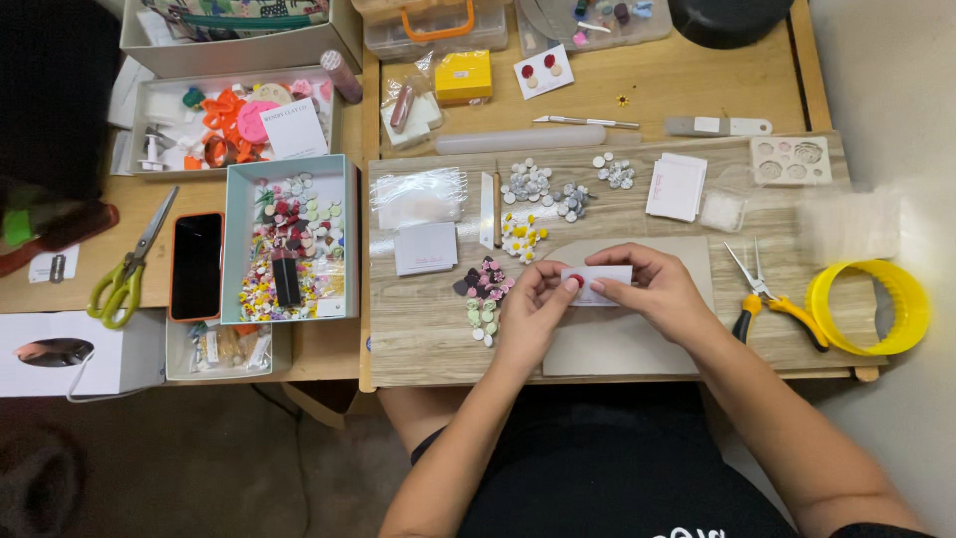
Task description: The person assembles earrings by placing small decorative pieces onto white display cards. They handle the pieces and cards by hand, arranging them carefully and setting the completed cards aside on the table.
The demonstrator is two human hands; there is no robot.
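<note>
Rectangular white card point(597, 282) (red round stud point(577, 281))

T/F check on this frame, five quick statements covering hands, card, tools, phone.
1. Both hands hold a small white card. True: left hand and right hand pinch it together.
2. The pliers lie left of the phone. False: the pliers lie right of the hands, beside the yellow ring.
3. The green-handled scissors lie left of the phone. True.
4. The phone screen is lit. False: it is dark.
5. The stack of white cards sits in the teal box. False: it lies on the wood board.
</note>
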